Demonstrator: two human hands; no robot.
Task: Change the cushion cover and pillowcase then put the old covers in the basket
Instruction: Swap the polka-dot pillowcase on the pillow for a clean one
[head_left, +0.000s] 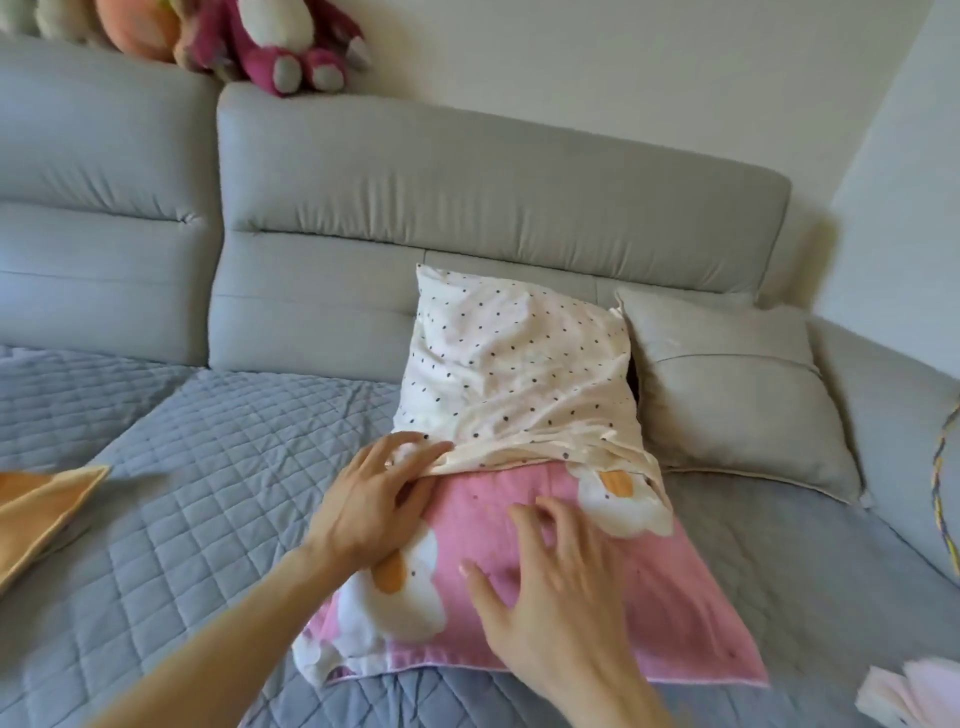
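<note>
Well left of the left hand (374, 499) lies an orange cover (41, 514). That hand rests with fingers nearly straight, grasping nothing, on the hem of the polka-dot pillowcase (514, 364), which covers the pink pillow's (675, 597) far half. Just right, the right hand (550, 587) presses bent fingertips on the pink cloth, gripping nothing; a grey cushion (737, 384) leans beyond it.

Dotted cover (511, 364) over pillow (545, 587), cushion (727, 384) right.

Bare forearms (218, 644), in from 7 and 5 o'clock. Left hand (374, 499) and right hand (550, 587) bare too; short, plain nails (466, 568), rounded at the tips.
</note>
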